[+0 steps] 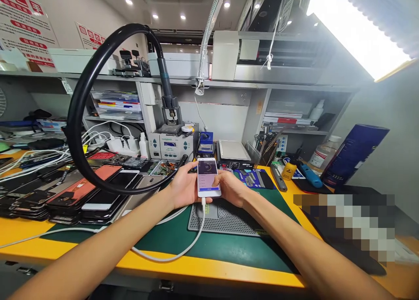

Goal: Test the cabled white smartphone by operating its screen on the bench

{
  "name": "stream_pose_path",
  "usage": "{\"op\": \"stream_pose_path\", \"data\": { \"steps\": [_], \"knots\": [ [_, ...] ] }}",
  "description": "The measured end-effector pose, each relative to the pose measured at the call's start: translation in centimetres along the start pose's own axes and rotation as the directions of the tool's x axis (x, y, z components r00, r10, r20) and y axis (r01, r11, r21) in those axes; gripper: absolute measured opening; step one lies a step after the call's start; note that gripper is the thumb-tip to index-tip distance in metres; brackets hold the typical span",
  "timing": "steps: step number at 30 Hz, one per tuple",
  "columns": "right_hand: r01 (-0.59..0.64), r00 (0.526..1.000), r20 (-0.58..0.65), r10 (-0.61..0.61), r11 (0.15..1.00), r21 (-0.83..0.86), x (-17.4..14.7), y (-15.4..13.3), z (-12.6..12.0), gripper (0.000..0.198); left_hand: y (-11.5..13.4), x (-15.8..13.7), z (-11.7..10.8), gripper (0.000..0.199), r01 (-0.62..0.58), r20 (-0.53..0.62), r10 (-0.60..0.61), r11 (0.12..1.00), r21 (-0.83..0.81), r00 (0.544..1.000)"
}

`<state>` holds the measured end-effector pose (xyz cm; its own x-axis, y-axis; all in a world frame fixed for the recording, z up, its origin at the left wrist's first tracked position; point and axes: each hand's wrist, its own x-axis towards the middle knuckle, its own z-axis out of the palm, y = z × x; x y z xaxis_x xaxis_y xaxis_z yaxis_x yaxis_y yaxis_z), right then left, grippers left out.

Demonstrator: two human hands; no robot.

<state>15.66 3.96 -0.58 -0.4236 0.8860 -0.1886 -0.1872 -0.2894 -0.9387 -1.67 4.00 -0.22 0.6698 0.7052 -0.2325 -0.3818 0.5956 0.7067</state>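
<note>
A white smartphone [206,171] is held upright over the bench, its screen lit with a dark upper part, a list and a blue bar at the bottom. My left hand [185,186] wraps round its left side and back, with fingertips showing under the lower edge. On the right side, my right hand [231,188] grips the phone, and its thumb lies over the lower right of the screen. From the phone's bottom edge a white charging cable [200,234] loops down to the bench. Beneath the hands lies a grey perforated mat [225,221] on a green work mat [229,254].
Stacked phones [98,195] fill the left of the bench. A hot-air station [170,143] stands behind, its thick black hose [73,103] arching in front of the left side. A yellow bottle [288,171] and a blue tool [310,175] are at right.
</note>
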Motion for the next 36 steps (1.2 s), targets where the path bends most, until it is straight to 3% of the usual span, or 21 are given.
{"op": "stream_pose_path", "data": {
  "steps": [10, 18, 36],
  "knots": [
    [-0.099, 0.991, -0.08, 0.106, 0.991, 0.086, 0.47, 0.02, 0.08, 0.021, -0.05, -0.08, 0.35, 0.062, 0.016, -0.055, -0.015, 1.0, 0.024, 0.998],
    [-0.126, 0.991, -0.021, 0.131, 0.981, 0.146, 0.46, -0.34, 0.12, 0.036, 0.02, -0.32, 0.61, 0.064, 0.018, -0.063, -0.017, 1.0, 0.025, 0.998],
    [-0.113, 0.994, -0.003, 0.113, 0.989, 0.098, 0.75, -0.01, -0.48, 0.021, 0.06, -0.24, 0.49, 0.066, 0.001, -0.047, 0.001, 0.999, 0.036, 0.999]
  ]
}}
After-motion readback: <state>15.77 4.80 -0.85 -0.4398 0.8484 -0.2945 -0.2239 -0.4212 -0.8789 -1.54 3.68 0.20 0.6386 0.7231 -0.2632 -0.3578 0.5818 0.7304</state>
